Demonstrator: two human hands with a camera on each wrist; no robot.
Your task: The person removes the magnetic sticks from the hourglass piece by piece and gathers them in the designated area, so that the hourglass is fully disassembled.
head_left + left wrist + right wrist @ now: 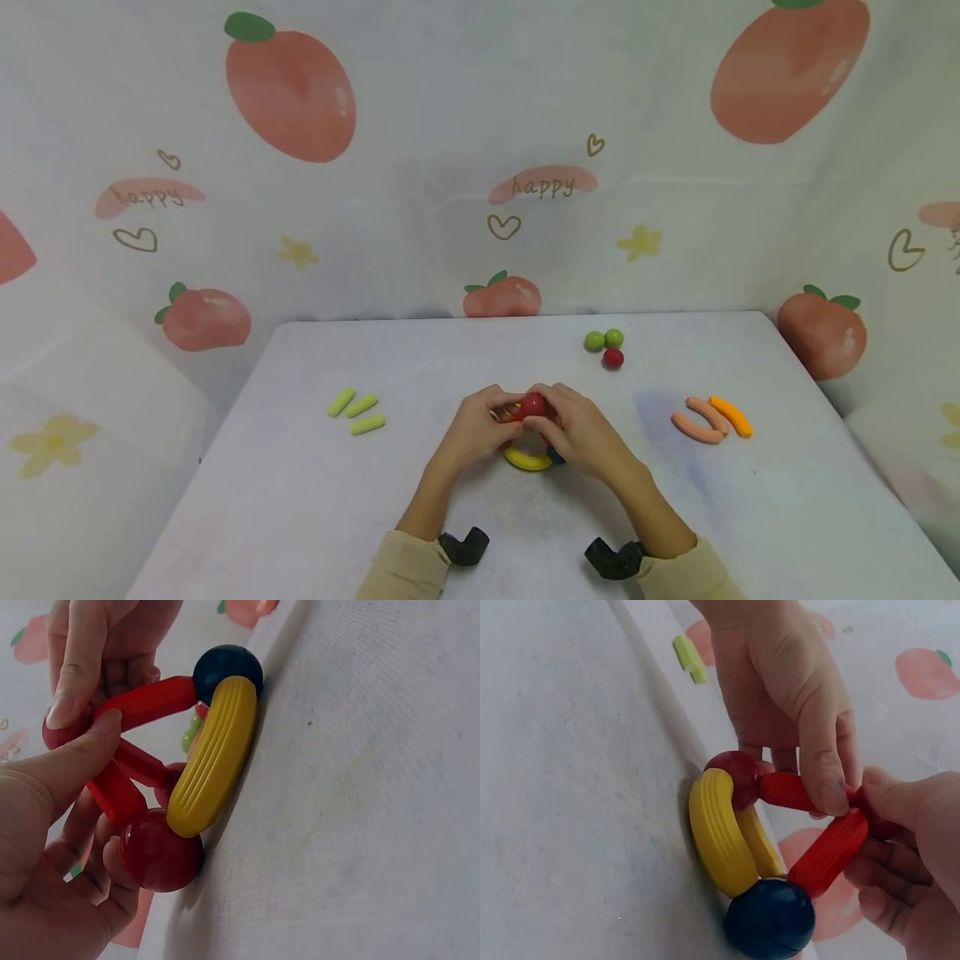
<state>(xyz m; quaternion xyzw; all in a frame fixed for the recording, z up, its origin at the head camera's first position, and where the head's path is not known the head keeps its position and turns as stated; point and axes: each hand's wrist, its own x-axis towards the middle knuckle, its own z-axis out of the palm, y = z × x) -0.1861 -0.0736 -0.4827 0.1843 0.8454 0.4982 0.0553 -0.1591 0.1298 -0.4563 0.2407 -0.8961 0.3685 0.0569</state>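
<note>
Both hands meet over a small frame of toy balls and rods near the middle of the table. My left hand [478, 429] pinches a red rod [789, 791] close to its upper end. With thumb and fingers, my right hand [583, 427] holds the red ball [534, 405] at the top, where the red rods come together. Red rods slope down from it to a dark blue ball [227, 669] and to a dark red ball [161, 851]. Between those two runs a curved yellow rod [217, 757], low at the tabletop. Fingers partly hide the far side.
Several light green rods [367, 425] lie on the table [300, 517] at left. Two green balls [594, 341] and a red ball [613, 358] sit at the back. At right are two pinkish curved rods [696, 428] beside an orange curved rod [731, 416].
</note>
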